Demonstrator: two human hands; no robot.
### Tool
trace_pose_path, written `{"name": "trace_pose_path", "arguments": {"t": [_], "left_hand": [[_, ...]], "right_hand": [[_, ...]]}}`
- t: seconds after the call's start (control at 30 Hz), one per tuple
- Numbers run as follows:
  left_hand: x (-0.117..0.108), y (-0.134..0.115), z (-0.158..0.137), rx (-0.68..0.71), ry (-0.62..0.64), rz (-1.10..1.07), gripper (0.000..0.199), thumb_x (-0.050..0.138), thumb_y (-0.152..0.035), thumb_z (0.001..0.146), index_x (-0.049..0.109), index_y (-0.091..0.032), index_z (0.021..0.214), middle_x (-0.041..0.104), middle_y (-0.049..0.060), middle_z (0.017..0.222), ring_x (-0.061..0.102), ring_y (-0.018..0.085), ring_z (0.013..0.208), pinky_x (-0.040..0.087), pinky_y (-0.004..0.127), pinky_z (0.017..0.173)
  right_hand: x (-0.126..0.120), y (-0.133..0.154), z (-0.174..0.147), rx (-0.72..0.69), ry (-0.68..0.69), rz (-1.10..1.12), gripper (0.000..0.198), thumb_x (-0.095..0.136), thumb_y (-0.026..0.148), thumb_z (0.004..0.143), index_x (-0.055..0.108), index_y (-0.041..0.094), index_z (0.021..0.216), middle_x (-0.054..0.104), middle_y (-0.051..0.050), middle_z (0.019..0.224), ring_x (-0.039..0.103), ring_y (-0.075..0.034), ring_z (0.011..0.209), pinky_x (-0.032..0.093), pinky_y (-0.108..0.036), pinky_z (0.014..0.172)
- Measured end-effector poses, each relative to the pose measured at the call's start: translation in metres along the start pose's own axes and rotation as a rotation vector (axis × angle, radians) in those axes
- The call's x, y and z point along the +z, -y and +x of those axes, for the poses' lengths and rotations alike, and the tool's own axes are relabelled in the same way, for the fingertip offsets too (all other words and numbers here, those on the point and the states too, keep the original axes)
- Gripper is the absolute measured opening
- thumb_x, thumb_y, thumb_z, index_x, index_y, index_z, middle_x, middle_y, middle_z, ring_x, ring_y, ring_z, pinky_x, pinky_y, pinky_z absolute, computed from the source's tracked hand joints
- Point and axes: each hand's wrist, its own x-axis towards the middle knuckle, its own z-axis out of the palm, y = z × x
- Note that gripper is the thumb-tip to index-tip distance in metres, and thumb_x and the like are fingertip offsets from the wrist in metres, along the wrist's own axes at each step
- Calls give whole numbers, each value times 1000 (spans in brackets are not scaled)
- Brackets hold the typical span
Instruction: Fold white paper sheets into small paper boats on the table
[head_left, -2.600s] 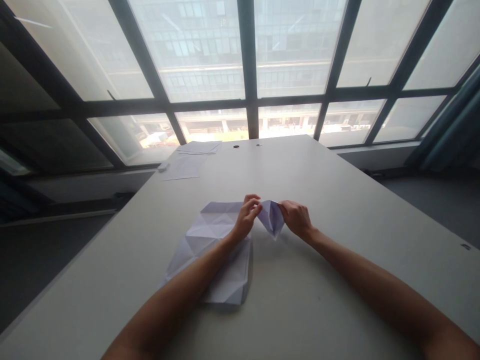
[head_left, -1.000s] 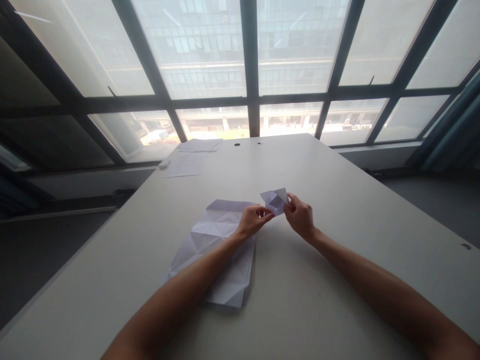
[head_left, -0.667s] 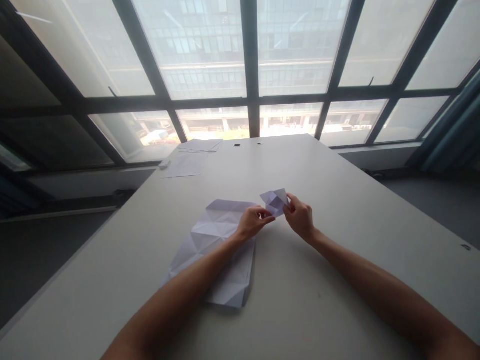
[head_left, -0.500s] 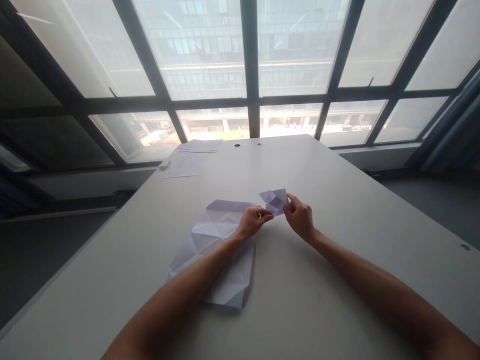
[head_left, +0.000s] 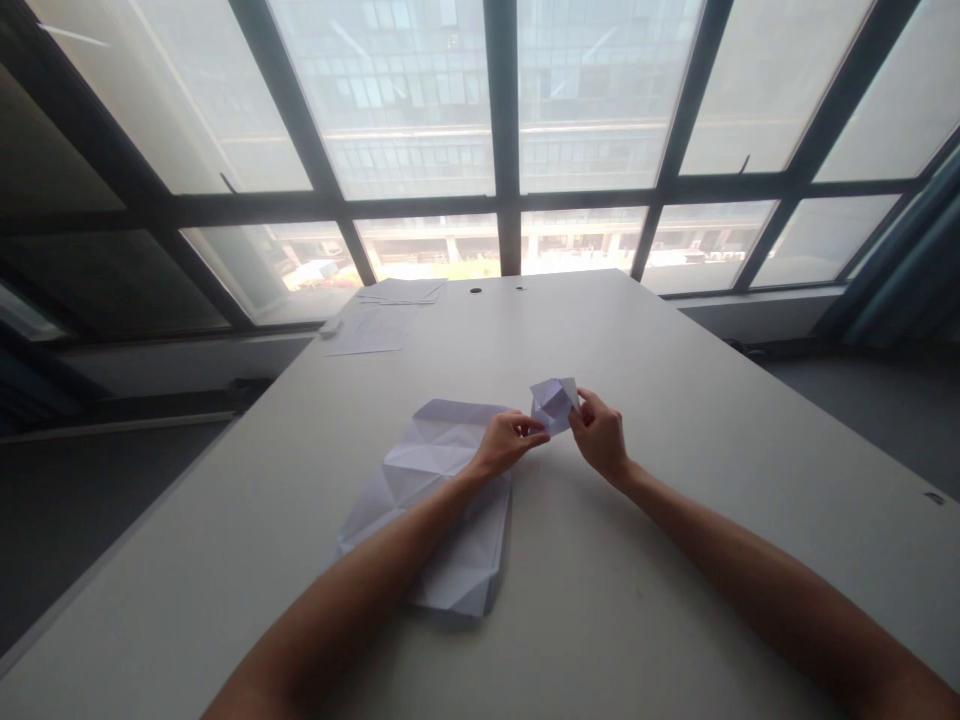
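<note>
Between my two hands is a small folded paper piece (head_left: 553, 402), pale lilac-white, with pointed flaps around a raised middle. My left hand (head_left: 510, 440) pinches its lower left edge between thumb and fingers. At its right side, my right hand (head_left: 598, 430) grips a flap with thumb and forefinger. Under my left forearm lies a larger creased sheet of paper (head_left: 427, 462) with a grid of triangular folds; the forearm hides part of it.
The white table (head_left: 675, 420) stretches away toward tall windows. Loose papers (head_left: 367, 330) lie at its far left, beside a small white object (head_left: 330, 327). A round hole (head_left: 475, 291) sits near the far edge. A blue curtain (head_left: 900, 270) hangs at the right.
The folded paper piece has turned slightly in my fingers, and its left pointed flap no longer sticks out as far. Both hands have hardly moved.
</note>
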Motion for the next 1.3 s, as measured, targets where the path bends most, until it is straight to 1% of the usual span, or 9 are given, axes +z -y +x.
{"name": "trace_pose_path", "arguments": {"t": [0.2,0.5,0.6,0.77,0.87,0.97,1.07,1.2,1.3], "left_hand": [[-4,5,4,-107,74,-140,28,77,-39,71,79,-16,88,75,6,80,63,18,69,43,25,62],[-7,0,4,-126,124,-115,30,72,-40,76,79,-14,88,75,5,79,62,18,66,43,25,61],[-4,3,3,-113,87,-65,29,70,-40,77,79,-16,89,73,6,79,61,17,66,44,25,61],[-1,4,2,-48,-29,11,28,73,-39,76,79,-20,95,69,9,107,63,16,74,49,28,73],[-2,-1,1,-77,-9,-86,35,74,-39,74,77,-18,102,73,5,93,65,20,76,49,28,69],[-3,-7,1,-65,-20,-129,33,75,-41,72,78,-15,93,71,1,76,63,20,71,47,25,63],[-4,-10,0,-52,-6,-174,32,74,-44,74,77,-13,83,67,0,68,60,16,63,43,23,58],[-4,-7,1,-79,45,-235,37,72,-46,75,77,-12,90,67,0,67,60,15,61,41,22,55],[-2,-2,1,-82,12,-168,33,69,-42,79,77,-13,89,70,1,70,63,18,65,44,23,58]], "right_hand": [[1,0,-2,-38,11,-40,36,51,23,81,65,16,114,59,3,60,53,-14,52,41,-23,58],[2,-2,-4,-74,22,-67,36,53,21,80,64,17,114,60,3,62,54,-14,55,43,-23,59],[2,-1,-2,-50,21,-45,37,54,22,79,64,17,114,59,3,61,54,-14,54,43,-24,59],[5,-3,1,92,5,103,32,53,29,84,64,15,110,59,2,62,54,-14,54,43,-24,56],[9,-3,0,271,73,314,40,53,39,86,58,12,116,60,1,61,56,-15,52,44,-25,50],[14,1,-2,397,215,534,51,63,41,79,52,13,120,64,-1,67,61,-16,55,48,-25,48],[15,6,-5,407,288,647,46,71,33,71,53,16,109,67,-2,75,64,-16,62,51,-25,53],[12,10,-6,430,317,722,46,72,24,66,53,16,107,65,0,74,61,-14,60,49,-24,53],[11,11,-5,462,311,746,44,72,23,65,54,16,105,64,1,72,59,-13,57,48,-23,51]]}}
